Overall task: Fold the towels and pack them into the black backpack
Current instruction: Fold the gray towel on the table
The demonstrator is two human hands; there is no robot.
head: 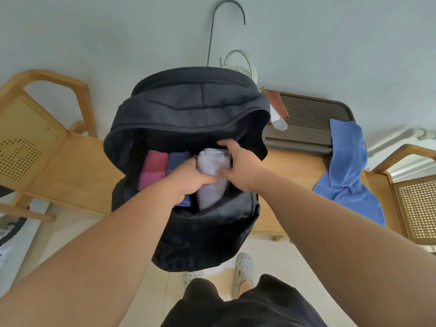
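Both left hand (pixel 190 182) and right hand (pixel 238 166) tight around the grey towel (pixel 210 195) in the black backpack (pixel 200 234).

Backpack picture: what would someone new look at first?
The open black backpack in the middle, where the left grip and right grip hold a folded pale grey towel beside a dark blue towel and a pink towel. Then the bright blue towel draped over the table at the right.
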